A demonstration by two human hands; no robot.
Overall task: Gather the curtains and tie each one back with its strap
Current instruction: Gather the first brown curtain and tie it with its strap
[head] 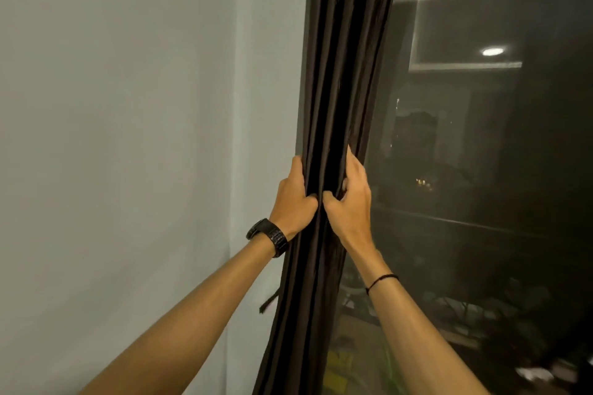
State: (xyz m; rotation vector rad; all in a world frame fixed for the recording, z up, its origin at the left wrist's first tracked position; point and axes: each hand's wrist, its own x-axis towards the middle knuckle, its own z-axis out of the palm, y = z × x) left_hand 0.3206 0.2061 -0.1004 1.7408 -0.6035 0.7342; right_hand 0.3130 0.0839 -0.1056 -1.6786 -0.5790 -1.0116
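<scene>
The pale wall [128,106] fills the left of the frame and the dark window glass [481,202] the right; up the centre between them hangs the dark brown curtain [346,74], bunched into 1 narrow column of folds; your left hand [293,202] and right hand [349,199] clasp it mid-frame from either side, fingers curled round the folds; gathering looks about done; lower down, a dark strap [268,302] end pokes out at the curtain's left edge; next, I'd judge, hold the bunch with 1 hand and reach down for it.

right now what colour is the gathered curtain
The gathered fabric curtain is plain dark brown, head view.
</scene>
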